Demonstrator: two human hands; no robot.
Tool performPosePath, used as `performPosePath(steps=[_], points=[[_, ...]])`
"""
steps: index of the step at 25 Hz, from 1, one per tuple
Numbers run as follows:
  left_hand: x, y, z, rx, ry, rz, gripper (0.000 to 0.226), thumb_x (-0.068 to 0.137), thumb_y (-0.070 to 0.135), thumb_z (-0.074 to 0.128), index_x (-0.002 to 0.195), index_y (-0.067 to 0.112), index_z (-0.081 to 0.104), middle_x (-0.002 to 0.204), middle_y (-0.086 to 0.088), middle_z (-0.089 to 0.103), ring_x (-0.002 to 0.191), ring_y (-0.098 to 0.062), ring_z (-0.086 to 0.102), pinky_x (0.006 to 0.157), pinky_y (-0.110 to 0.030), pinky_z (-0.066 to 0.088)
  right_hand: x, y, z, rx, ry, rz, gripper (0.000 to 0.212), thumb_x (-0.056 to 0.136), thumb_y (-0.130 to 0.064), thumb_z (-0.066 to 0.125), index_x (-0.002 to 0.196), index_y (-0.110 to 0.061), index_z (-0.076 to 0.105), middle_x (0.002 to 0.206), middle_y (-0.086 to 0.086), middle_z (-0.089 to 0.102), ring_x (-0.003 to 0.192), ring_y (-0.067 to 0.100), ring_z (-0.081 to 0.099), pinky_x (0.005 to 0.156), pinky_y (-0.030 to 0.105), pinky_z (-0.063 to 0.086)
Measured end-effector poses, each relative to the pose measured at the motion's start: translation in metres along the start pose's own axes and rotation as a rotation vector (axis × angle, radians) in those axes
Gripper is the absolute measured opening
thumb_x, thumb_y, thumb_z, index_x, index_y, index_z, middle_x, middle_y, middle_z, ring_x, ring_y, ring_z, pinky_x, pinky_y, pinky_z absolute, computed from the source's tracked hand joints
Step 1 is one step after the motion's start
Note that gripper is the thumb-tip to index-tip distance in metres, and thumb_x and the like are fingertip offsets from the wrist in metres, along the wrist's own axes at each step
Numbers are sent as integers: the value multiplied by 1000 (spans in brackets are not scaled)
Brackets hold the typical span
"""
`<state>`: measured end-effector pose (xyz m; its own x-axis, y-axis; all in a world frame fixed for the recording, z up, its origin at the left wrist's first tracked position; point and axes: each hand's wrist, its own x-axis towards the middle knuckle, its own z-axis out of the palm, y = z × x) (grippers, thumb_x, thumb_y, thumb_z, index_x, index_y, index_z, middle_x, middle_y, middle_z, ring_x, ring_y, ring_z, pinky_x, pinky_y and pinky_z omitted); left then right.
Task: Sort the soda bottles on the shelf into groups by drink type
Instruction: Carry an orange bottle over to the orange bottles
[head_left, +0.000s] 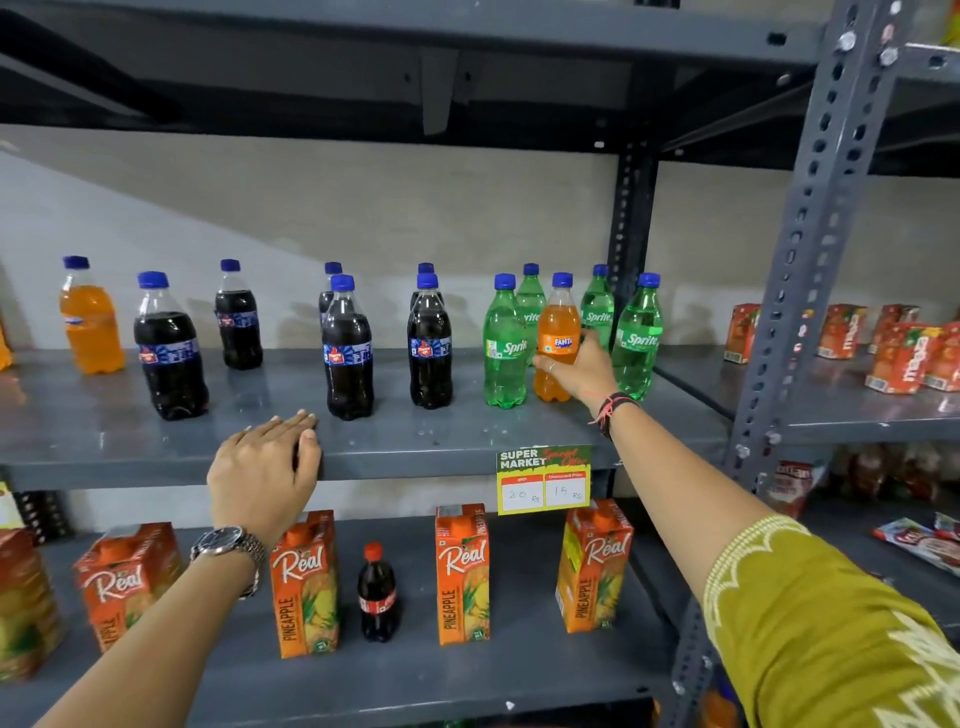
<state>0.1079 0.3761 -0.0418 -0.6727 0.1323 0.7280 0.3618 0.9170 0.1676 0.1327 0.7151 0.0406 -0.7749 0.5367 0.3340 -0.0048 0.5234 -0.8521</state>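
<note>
On the grey middle shelf (415, 447), my right hand (579, 371) grips an orange Fanta bottle (558, 332) that stands among several green Sprite bottles (504, 348). Another orange soda bottle (89, 322) stands at the far left. Between them stand several dark cola bottles with blue labels (347, 353), spread out singly and in pairs. My left hand (265, 467) rests flat on the shelf's front edge, fingers together, holding nothing.
A price tag (543, 480) hangs from the shelf edge. Below stand pineapple juice cartons (305, 582) and one small red-capped cola bottle (378, 592). A perforated steel upright (810, 244) separates a right-hand rack with red juice boxes (901, 356).
</note>
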Motion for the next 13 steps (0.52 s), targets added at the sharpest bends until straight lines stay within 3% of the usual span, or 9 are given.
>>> performPosePath(steps=[7,10,13], points=[[-1,-5,-10,-61,-60,59,51,91,31,24,117,11,64,122,-8,66,116,-26,59,99,-41,43,-52,-5,-16,38,193,-224,48,60,-35,83,99,-13,63,97,4,71,88,18,66,82,32,53],[-2,-13,-23,-99,-157,44,43,96,27,28,125,14,57,130,-8,60,118,-29,56,96,-42,44,-82,-23,-15,121,119,-311,42,59,-35,84,93,-22,62,89,-5,69,85,13,67,80,29,54],[-1,-39,-38,-61,-145,58,45,96,29,24,119,12,59,120,-14,66,110,-34,60,90,-44,45,-106,-55,14,198,16,-347,41,59,-32,84,92,-24,62,88,-6,69,84,9,68,80,28,56]])
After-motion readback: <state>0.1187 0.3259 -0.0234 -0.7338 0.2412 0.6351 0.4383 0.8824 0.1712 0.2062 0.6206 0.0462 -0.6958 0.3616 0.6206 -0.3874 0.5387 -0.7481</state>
